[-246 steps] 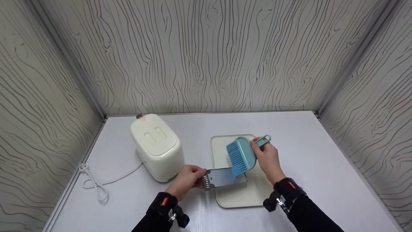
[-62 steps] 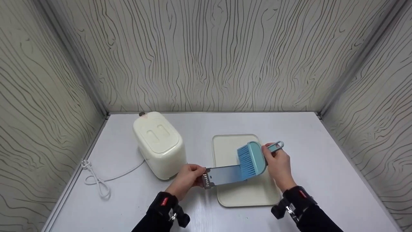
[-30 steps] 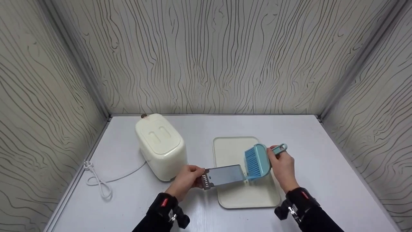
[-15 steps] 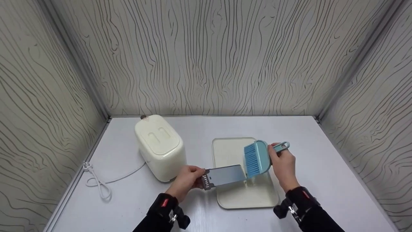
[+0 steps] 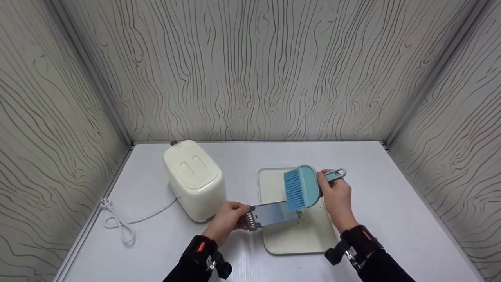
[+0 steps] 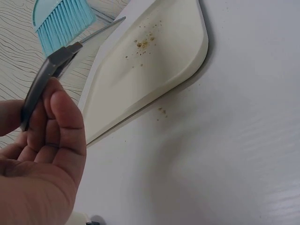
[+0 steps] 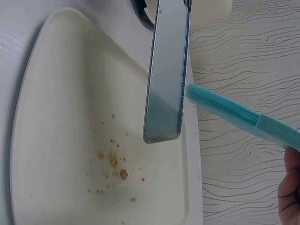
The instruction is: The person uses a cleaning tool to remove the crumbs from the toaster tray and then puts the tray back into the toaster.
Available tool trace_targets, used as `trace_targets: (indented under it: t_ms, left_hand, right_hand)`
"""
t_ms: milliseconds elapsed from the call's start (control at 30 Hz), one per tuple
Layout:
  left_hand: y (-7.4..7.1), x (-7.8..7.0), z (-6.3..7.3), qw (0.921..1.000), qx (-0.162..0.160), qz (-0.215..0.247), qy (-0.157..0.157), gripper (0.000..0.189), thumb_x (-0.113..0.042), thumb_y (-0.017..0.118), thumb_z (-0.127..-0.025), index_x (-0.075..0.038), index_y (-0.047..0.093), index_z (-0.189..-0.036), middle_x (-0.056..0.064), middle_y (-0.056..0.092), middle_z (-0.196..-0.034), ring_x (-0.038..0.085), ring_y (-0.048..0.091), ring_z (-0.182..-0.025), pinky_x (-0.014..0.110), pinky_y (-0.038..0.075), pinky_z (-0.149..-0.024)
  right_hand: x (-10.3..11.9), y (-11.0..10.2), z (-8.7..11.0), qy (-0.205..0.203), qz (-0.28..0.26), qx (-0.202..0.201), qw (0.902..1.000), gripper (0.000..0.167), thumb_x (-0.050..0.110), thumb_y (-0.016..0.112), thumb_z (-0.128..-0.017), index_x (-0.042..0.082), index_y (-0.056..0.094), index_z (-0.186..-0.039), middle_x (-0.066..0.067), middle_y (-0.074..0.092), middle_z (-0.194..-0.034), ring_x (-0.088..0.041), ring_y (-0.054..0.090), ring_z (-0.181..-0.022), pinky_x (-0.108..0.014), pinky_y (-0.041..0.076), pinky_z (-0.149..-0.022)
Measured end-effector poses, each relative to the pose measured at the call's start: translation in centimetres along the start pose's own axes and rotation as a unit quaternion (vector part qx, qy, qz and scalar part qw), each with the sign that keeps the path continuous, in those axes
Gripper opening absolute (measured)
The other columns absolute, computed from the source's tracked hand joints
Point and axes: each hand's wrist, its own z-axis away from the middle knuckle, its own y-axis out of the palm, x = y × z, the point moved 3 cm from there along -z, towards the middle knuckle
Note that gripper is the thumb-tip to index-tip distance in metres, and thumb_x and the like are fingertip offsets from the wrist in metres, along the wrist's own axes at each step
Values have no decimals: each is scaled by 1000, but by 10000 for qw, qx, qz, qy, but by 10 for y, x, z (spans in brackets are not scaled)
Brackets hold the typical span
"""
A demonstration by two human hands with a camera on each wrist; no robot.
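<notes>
My left hand (image 5: 227, 219) pinches the dark end of a flat metal crumb tray (image 5: 270, 214), holding it over a cream serving tray (image 5: 291, 244). In the right wrist view, a few crumbs cling along the crumb tray's far lip (image 7: 161, 138). A light-blue hand brush (image 5: 309, 186) is gripped by its handle in my right hand (image 5: 337, 197). Its bristles point left, above the crumb tray's outer end in the head view; whether they touch the metal I cannot tell. Loose brown crumbs (image 7: 114, 161) lie scattered on the serving tray below.
Left of the trays stands a cream toaster (image 5: 191, 176) with its lid on. Its white cord (image 5: 148, 215) runs left to a plug (image 5: 105, 203). A few crumbs (image 6: 162, 111) lie on the white table beside the serving tray. Patterned walls enclose the back and sides.
Over the last seconds the brush went right along the crumb tray to past its end. Since half a second ago it has lifted back left, and crumbs show on the serving tray. The left hand stays put.
</notes>
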Motion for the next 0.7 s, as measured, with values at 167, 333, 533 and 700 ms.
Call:
trace_targets:
  t_ms: [167,333,533,700]
  left_hand:
    - [1,1,0,10000,-33,-15,18,25,-16,60,-101,8,65,-106,8,69,-84,13,63,-68,26,56,-65]
    - [3,2,-1,10000,-89,-32,-4,25,-15,59,-101,9,65,-107,8,69,-85,13,64,-69,26,57,-65]
    - [3,1,-1,10000,-50,-24,-30,27,-15,59,-102,10,66,-108,10,70,-86,14,64,-69,27,57,-66]
    - [3,0,-1,10000,-2,-8,-34,27,-15,58,-102,10,66,-109,10,70,-87,14,64,-69,26,57,-65]
  right_hand:
    - [9,10,6,97,-398,262,9988,45,48,58,-102,7,61,-121,-11,66,-107,-20,58,-92,-24,51,-75]
    - [19,21,14,155,-673,431,9967,40,42,61,-102,6,62,-120,-10,64,-104,-19,58,-92,-24,51,-77]
    - [26,31,20,61,-873,536,9947,32,35,64,-102,6,64,-115,-8,61,-93,-19,57,-83,-25,50,-70]
    - [28,39,22,30,-993,618,9931,28,31,65,-102,6,65,-113,-7,61,-90,-19,57,-80,-26,50,-68]
